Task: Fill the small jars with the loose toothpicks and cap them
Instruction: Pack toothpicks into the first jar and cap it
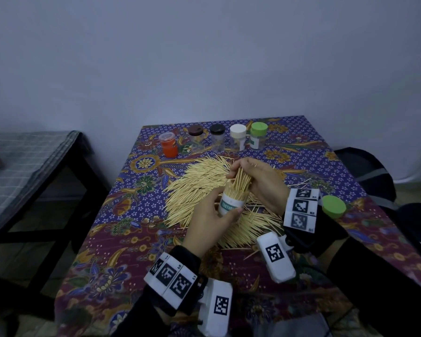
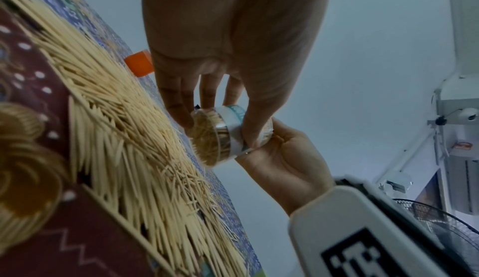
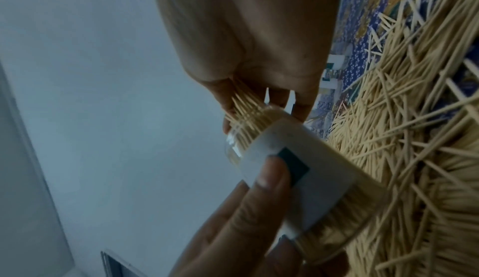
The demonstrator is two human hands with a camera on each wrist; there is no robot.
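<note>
My left hand (image 1: pixel 210 218) grips a small clear jar (image 1: pixel 231 206) with a white label, tilted over the loose toothpick pile (image 1: pixel 199 183). The jar (image 2: pixel 223 136) is nearly full of toothpicks. My right hand (image 1: pixel 259 182) pinches a bundle of toothpicks (image 1: pixel 241 182) whose lower ends stand in the jar's mouth. In the right wrist view the bundle (image 3: pixel 246 107) enters the jar (image 3: pixel 298 166) while the left hand's fingers (image 3: pixel 249 205) wrap its label. A loose green cap (image 1: pixel 334 206) lies on the cloth to the right.
Along the back of the floral tablecloth (image 1: pixel 122 259) stand several capped jars: orange (image 1: pixel 168 145), brown-lidded (image 1: pixel 196 138), black-lidded (image 1: pixel 217 137), white-lidded (image 1: pixel 238 137) and green-lidded (image 1: pixel 258 136). A dark bench (image 1: pixel 27 166) sits left, a dark chair (image 1: pixel 367 171) right.
</note>
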